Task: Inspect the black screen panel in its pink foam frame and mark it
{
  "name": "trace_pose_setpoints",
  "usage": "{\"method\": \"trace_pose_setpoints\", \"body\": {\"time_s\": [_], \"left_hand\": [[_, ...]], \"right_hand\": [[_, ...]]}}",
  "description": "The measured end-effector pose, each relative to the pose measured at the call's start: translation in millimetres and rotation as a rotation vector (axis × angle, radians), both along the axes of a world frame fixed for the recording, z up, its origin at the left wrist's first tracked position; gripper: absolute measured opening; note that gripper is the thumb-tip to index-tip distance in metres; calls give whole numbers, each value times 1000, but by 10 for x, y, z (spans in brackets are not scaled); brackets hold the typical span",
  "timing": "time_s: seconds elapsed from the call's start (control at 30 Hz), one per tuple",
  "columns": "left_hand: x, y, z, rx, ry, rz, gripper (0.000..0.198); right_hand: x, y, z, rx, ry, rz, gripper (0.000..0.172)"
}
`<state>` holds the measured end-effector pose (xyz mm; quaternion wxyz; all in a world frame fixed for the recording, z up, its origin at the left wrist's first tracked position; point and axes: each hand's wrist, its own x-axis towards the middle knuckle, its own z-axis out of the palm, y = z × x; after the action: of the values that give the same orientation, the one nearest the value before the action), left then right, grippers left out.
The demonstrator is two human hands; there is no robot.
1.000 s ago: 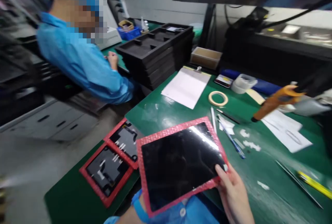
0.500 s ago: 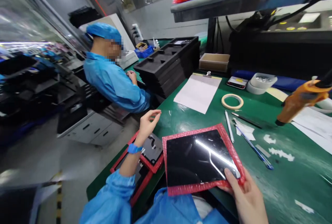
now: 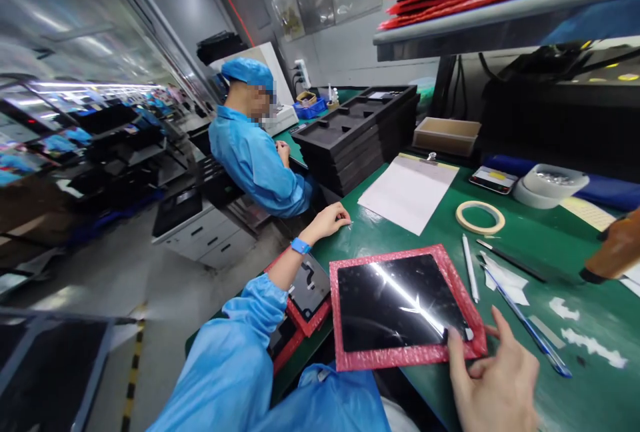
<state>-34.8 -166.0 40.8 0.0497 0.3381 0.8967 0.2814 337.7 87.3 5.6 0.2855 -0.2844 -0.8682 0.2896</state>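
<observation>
— What has the right hand (image 3: 493, 389) got?

— The near right corner of a flat black glossy panel in a red bubble-wrap sleeve (image 3: 403, 309); the thumb lies on top of the corner, the other fingers (image 3: 505, 339) spread out past the sleeve's edge, so it is a light pinch (how far they reach beneath, I cannot tell). The panel lies at the near edge of the green bench (image 3: 450, 232), its near side overhanging toward the person's blue smock.

— And the left hand (image 3: 327, 221)?

— Stretched out to the left, palm down, fingers loosely together and resting on the bench top near its left edge; it holds nothing; a blue wristband (image 3: 301, 246) sits on the wrist.

— What lies about the panel?

— To its left, lower down, two more red-sleeved black panels (image 3: 305, 295), overlapping; to its right a white pen (image 3: 469, 277), a blue pen (image 3: 525, 325), and scraps of white paper (image 3: 510, 282); farther back a ring of beige tape (image 3: 480, 217) and a clipboard with a white sheet (image 3: 407, 189); behind that a stack of black foam trays (image 3: 363, 135).

— Anyone else?

— A co-worker in a blue smock and cap (image 3: 255, 152) sits at the far end of the bench, well apart from both hands.
</observation>
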Motion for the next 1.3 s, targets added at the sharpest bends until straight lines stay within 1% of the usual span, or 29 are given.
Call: {"method": "trace_pose_setpoints", "body": {"time_s": [0.07, 0.13, 0.3, 0.4, 0.47, 0.53, 0.63, 0.73, 0.8, 0.83, 0.87, 0.93, 1.0, 1.03, 1.07, 1.1, 1.17, 1.2, 1.23, 1.27, 1.3], "left_hand": [[-27, -3, 6, -19, -2, -8, 25], [-30, -20, 14, -30, -4, -17, 26], [4, -79, 40, -37, -13, -26, 26], [19, -53, 73, -32, -13, -25, 25], [43, -23, 124, -10, -4, -17, 25], [94, -22, 218, 36, 8, 4, 25], [261, -105, 451, 146, 34, 65, 29], [576, -184, 735, 301, 81, 140, 31], [874, -142, 884, 384, 76, 131, 28], [1044, -88, 933, 412, 56, 103, 26], [1222, -16, 961, 441, 33, 64, 23], [1575, 149, 962, 473, -34, -57, 16], [1876, 301, 907, 498, -93, -197, 10], [1994, 366, 870, 498, -134, -270, 8], [2089, 425, 832, 501, -205, -343, 7], [2162, 479, 799, 502, -257, -403, 7], [2252, 587, 759, 507, -307, -487, 11], [2275, 641, 755, 512, -307, -518, 13], [2282, 695, 757, 518, -294, -540, 13], [2271, 746, 762, 522, -271, -554, 12], [2239, 790, 763, 515, -244, -564, 10]], "right_hand": [[22, -16, -27, 110, 69, 10, 83], [56, -52, -34, 138, 138, 17, 77], [201, -121, -53, 78, 192, 43, 76], [269, -109, -118, 36, 217, 88, 73], [292, -80, -164, -13, 235, 107, 71], [302, -55, -178, -68, 247, 110, 68], [288, -83, -103, -99, 269, 114, 61], [232, -222, 68, -111, 341, 98, 44], [184, -349, 200, -144, 385, 122, 31], [164, -411, 265, -154, 401, 149, 27], [149, -468, 327, -149, 416, 174, 26], [138, -553, 436, -95, 441, 213, 33], [156, -597, 518, -34, 444, 252, 47], [175, -605, 548, -33, 431, 282, 53], [198, -607, 572, -65, 421, 314, 57], [227, -603, 591, -131, 418, 344, 58], [295, -575, 629, -313, 438, 377, 55], [338, -546, 657, -396, 450, 381, 50], [390, -501, 696, -448, 455, 377, 42], [454, -436, 748, -462, 445, 365, 31], [530, -346, 815, -443, 422, 349, 20]]}}
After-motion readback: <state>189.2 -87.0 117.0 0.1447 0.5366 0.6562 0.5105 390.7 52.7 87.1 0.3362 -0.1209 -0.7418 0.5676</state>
